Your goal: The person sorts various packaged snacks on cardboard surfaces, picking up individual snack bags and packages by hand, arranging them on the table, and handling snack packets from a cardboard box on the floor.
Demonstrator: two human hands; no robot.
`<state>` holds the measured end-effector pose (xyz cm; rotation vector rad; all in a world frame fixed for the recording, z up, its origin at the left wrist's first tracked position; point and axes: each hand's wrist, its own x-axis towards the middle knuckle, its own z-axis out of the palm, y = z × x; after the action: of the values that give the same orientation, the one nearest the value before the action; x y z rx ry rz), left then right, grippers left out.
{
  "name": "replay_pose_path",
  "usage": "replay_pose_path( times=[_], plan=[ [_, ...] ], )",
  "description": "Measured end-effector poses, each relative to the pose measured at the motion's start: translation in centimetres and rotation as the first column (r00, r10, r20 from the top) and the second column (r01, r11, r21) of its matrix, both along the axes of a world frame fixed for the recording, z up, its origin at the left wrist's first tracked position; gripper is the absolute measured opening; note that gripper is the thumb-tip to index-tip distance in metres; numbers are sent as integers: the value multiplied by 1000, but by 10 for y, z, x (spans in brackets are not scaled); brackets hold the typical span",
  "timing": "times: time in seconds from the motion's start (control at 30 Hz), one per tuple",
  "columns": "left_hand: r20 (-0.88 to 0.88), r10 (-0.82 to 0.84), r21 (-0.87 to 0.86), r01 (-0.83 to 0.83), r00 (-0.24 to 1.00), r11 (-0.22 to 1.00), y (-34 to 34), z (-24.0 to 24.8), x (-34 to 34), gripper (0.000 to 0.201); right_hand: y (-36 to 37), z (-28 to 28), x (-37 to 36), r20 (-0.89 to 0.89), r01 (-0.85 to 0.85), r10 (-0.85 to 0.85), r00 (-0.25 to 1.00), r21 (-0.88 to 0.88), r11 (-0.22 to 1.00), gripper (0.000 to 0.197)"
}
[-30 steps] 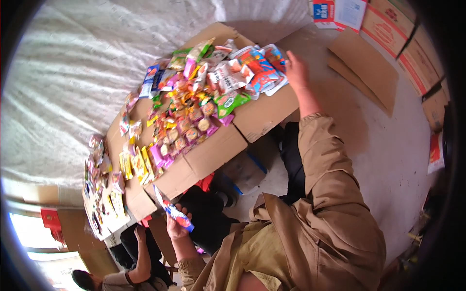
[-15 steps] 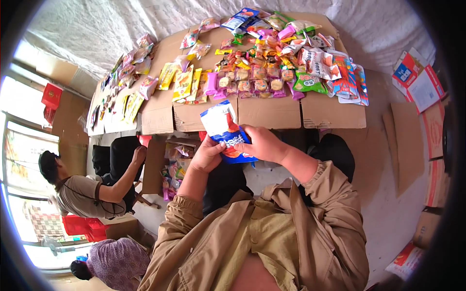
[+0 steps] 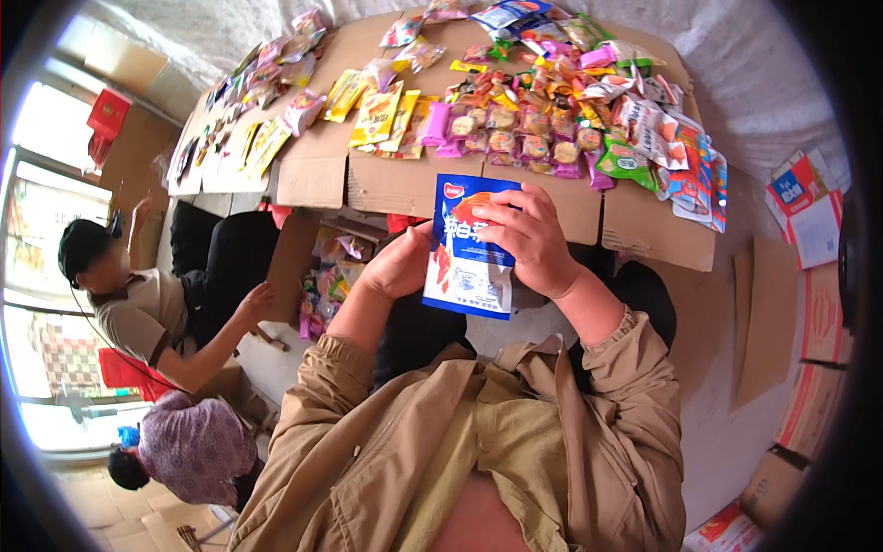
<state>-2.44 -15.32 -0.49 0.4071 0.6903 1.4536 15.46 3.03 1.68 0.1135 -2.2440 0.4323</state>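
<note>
**Packet held in both hands before the snack-covered counter**

Hands met at chest height, just short of the counter's [image 3: 405, 189] front edge. One blue-and-white packet [image 3: 469, 248], rectangular with a red-orange picture, stood upright between them. Right hand [image 3: 526, 241] pinched its right side, fingers curled over the front; left hand [image 3: 397, 267] cupped its left edge from behind. Open room lay to the right, where flat cardboard [image 3: 762, 317] rested. Farther off, many bright wrappers crowded the cardboard counter: yellow packets [image 3: 377, 115] left, pink ones [image 3: 437, 124] mid. Two other people [image 3: 138, 313] worked at left.
</note>
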Motion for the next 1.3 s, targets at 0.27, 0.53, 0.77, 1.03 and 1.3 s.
replay_pose_path(
  times=[0.27,0.53,0.77,1.03,1.3],
  plan=[
    [52,113,-40,-111,992,993,0,-8,-4,55,-6,-12,-20,-40,47,-56,998,-215,976,36],
    [25,150,-50,-148,988,988,-5,-5,-7,55,-5,-29,-1,220,-3,578,786,-933,359,39],
    [-72,172,38,-170,982,985,-6,-6,-3,60,-23,-19,-11,241,-29,492,836,-877,479,28],
    [-5,235,134,-232,972,963,-50,-14,-46,67,44,6,14,708,78,512,486,-619,782,34],
    [66,381,88,-386,922,918,-98,-20,-72,62,76,-22,1,390,168,176,904,-703,691,25]
  ],
)
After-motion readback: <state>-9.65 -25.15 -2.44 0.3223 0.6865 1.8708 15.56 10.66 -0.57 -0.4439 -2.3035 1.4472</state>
